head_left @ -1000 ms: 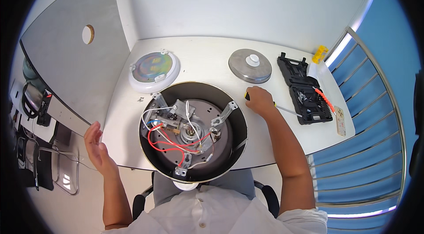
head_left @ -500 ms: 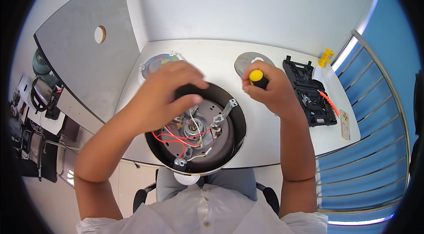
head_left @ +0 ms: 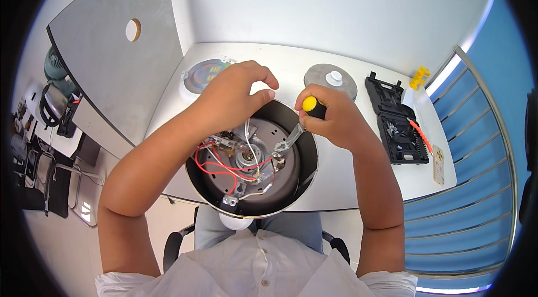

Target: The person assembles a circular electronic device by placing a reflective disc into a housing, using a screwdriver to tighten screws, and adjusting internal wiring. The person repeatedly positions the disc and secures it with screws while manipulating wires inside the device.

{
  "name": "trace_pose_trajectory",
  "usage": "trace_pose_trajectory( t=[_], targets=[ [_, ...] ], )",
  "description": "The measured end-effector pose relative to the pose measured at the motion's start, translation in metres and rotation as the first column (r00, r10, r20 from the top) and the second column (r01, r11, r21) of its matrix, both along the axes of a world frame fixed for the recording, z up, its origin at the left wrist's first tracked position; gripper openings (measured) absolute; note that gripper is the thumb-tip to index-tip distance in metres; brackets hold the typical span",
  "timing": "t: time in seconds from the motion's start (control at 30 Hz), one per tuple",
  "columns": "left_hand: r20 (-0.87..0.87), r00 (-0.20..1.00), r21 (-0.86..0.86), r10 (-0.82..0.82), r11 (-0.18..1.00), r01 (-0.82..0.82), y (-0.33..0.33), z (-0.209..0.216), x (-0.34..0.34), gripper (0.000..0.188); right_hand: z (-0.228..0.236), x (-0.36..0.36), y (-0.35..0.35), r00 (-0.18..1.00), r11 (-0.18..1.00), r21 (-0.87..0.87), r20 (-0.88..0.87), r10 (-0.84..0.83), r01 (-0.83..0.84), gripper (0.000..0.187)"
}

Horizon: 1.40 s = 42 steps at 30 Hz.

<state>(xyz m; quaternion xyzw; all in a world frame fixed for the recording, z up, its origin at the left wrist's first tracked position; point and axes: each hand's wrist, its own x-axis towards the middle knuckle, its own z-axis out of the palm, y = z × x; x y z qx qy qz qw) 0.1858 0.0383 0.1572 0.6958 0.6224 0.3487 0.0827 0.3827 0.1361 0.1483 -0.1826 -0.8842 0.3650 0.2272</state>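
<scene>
A round, dark appliance housing (head_left: 310, 171), open side up, stands at the table's near edge. Inside it lie red and white wires (head_left: 220, 171), metal brackets and a central round fitting. My right hand (head_left: 333, 115) is wrapped round a screwdriver (head_left: 316, 107) with a yellow and black handle. It is above the housing's far right rim, by a metal bracket (head_left: 290, 139); the screwdriver's tip is hidden. Over the far left rim hovers my left hand (head_left: 241, 92), thumb and fingers apart, with nothing visible in it.
Beyond my left hand lies a round white-rimmed part (head_left: 193, 79). A grey disc lid with a white knob (head_left: 334, 78) rests at the back. To the right are an open black tool case (head_left: 400, 129), an orange-handled tool (head_left: 420, 134) and a remote (head_left: 439, 165). A grey panel (head_left: 106, 50) rises at left.
The screwdriver in my right hand has come left and down to the housing's rim bracket. My left hand has shifted slightly up and right. The view has tilted a little.
</scene>
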Motion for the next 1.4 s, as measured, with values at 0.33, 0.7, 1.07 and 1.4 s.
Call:
trace_pose_trajectory(
  t=[0.33,0.7,1.07,1.4],
  targets=[
    [0.279,0.955,0.093,0.106,0.986,-0.136,-0.029,-0.007,-0.032,0.016,0.000,-0.002,-0.001,0.999,0.997,0.065,-0.013,0.045,-0.044,0.013],
    [0.358,0.921,0.336,0.152,0.900,-0.279,-0.121,-0.053,-0.027,0.014,-0.006,-0.003,-0.004,1.000,0.990,-0.137,0.006,0.021,-0.020,0.012],
    [0.530,0.823,0.340,0.204,0.839,-0.426,-0.145,-0.083,-0.031,0.016,-0.006,-0.004,0.007,1.000,0.915,-0.403,0.017,0.022,-0.013,0.011],
    [0.554,0.803,0.329,0.217,0.830,-0.451,-0.151,-0.090,-0.032,0.017,-0.009,-0.003,0.005,0.998,0.893,-0.448,-0.069,0.003,-0.034,0.013]
  ],
)
